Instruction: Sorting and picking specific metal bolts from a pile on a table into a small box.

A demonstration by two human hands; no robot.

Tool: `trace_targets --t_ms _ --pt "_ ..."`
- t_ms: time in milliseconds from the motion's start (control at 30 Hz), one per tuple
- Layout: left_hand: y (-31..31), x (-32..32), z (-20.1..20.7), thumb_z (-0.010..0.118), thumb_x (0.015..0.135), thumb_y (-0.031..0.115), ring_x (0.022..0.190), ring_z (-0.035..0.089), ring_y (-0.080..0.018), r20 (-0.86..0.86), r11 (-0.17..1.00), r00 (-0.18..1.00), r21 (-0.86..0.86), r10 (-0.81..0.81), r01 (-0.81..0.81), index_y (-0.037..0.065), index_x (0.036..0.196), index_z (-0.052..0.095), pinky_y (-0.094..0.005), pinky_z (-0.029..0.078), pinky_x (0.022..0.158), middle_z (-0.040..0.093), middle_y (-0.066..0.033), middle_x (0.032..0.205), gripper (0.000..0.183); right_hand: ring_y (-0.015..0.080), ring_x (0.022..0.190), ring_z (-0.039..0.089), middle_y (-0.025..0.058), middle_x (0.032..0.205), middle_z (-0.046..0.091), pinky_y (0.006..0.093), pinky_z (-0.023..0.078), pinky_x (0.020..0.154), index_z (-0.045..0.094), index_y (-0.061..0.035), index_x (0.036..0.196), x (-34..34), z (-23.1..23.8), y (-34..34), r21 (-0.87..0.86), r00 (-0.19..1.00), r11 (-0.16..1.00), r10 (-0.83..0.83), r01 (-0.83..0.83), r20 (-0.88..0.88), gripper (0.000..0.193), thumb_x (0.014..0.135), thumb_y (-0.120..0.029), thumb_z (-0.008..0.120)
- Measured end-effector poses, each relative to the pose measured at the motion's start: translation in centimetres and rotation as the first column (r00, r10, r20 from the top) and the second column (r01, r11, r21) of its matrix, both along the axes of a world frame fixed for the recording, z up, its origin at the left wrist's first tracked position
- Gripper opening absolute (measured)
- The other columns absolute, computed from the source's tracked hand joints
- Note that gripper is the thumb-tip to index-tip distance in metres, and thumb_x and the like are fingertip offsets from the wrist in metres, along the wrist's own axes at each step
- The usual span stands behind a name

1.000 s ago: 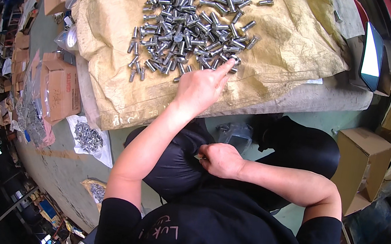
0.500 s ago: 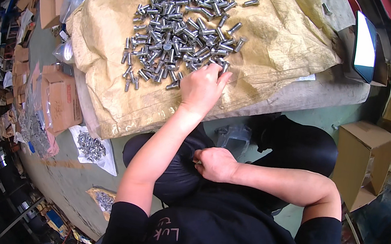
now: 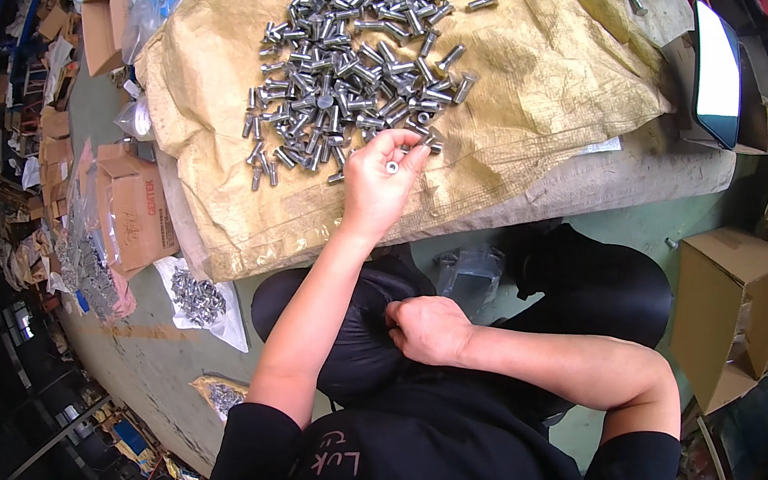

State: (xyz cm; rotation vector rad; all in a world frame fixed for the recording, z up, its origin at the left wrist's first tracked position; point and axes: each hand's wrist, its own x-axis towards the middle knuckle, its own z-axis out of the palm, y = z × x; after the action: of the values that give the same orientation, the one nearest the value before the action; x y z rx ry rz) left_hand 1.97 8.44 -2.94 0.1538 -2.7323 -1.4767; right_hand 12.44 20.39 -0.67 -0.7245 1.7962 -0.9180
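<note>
Pile of shiny metal bolts (image 3: 325,102), so I'll place everything from that. It's heaped on a crinkled, yellowish woven sheet (image 3: 547,76), which lies over a grey-covered surface (image 3: 671,179). Most of the bolts lie on their sides every which way, and a few stray ones sit just off the pile's right edge.

Left hand (image 3: 383,180) is right at the pile's near edge, fingers curled around one bolt (image 3: 393,168), with its round end showing in the grip. The thumb and fingertips reach the outermost bolts there too, but can't tell if they're pinching a second one. Right hand (image 3: 430,329) is well apart from the pile, on the near side, bunched into a loose fist by the dark-trousered left knee (image 3: 331,331). Can't tell if anything's inside it.

Well to the right of the pile there's a dark-framed flat panel (image 3: 719,77) with a bright white face, and one lone bolt (image 3: 636,4) lies between the two, up near the far side. Further right and nearer than the pile, an open cardboard box (image 3: 707,303). Left of the pile and a bit nearer, another cardboard box (image 3: 143,224), with small metal parts (image 3: 196,299) on a white sheet (image 3: 235,329) on the floor beside it.
</note>
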Motion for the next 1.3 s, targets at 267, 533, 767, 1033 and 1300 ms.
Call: trace_targets --t_ms 267,533,767,1033,1300 --pt "-2.3 0.8 0.6 0.062 0.084 0.012 0.060 0.050 -0.0085 0.305 0.472 0.937 0.860 -0.173 -0.193 0.004 0.100 0.058 -0.0218 0.041 0.053 0.057 -0.0024 0.076 0.018 0.0337 0.084 0.061 0.0187 0.081 0.063 0.0430 0.048 0.074 0.060 -0.0023 0.084 0.2 0.2 0.2 -0.028 0.998 0.998 -0.060 0.060 0.023 0.018 0.075 -0.016 0.054" --pt "-3.7 1.3 2.1 0.053 0.089 0.025 0.078 0.053 -0.0210 -0.021 -0.144 0.910 0.989 -0.413 -0.043 0.001 0.104 0.050 -0.0315 0.049 0.057 0.055 -0.0157 0.096 0.028 0.0336 0.083 0.061 0.0181 0.080 0.063 0.0430 0.048 0.073 0.060 -0.0022 0.084 -0.1 0.4 0.1 -0.009 0.999 0.999 -0.032 0.032 0.030 0.018 0.075 -0.016 0.054" --pt "-4.7 -0.1 1.3 0.047 0.091 0.026 0.073 0.052 -0.0188 0.206 0.114 0.922 0.977 -0.329 -0.178 0.000 0.097 0.052 -0.0263 0.044 0.050 0.055 -0.0124 0.081 0.027 0.0308 0.080 0.062 0.0141 0.082 0.064 0.0406 0.049 0.071 0.061 -0.0061 0.091 0.2 -0.1 0.1 -0.003 1.000 1.000 -0.006 0.006 -0.007 0.021 0.075 -0.019 0.055" --pt "-2.7 -2.7 1.8 0.054 0.084 0.015 0.049 0.044 -0.0087 0.360 0.824 0.931 0.544 -0.057 -0.160 -0.002 0.096 0.058 -0.0242 0.037 0.043 0.051 -0.0017 0.061 0.021 0.0306 0.081 0.062 0.0141 0.084 0.064 0.0406 0.049 0.071 0.061 -0.0054 0.092 0.1 0.2 0.1 0.005 1.000 1.000 0.015 -0.015 -0.011 0.022 0.076 -0.019 0.055" --pt "0.0 -3.1 1.3 0.062 0.076 0.025 0.060 0.061 -0.0260 -0.012 0.849 0.990 -0.516 -0.138 0.112 0.020 0.101 0.066 -0.0351 0.048 0.053 0.063 -0.0087 0.068 0.027 0.0336 0.083 0.061 0.0179 0.081 0.063 0.0430 0.048 0.074 0.060 -0.0026 0.084 0.3 -0.1 0.1 -0.040 0.999 0.998 -0.041 0.042 0.021 0.018 0.075 -0.017 0.054"
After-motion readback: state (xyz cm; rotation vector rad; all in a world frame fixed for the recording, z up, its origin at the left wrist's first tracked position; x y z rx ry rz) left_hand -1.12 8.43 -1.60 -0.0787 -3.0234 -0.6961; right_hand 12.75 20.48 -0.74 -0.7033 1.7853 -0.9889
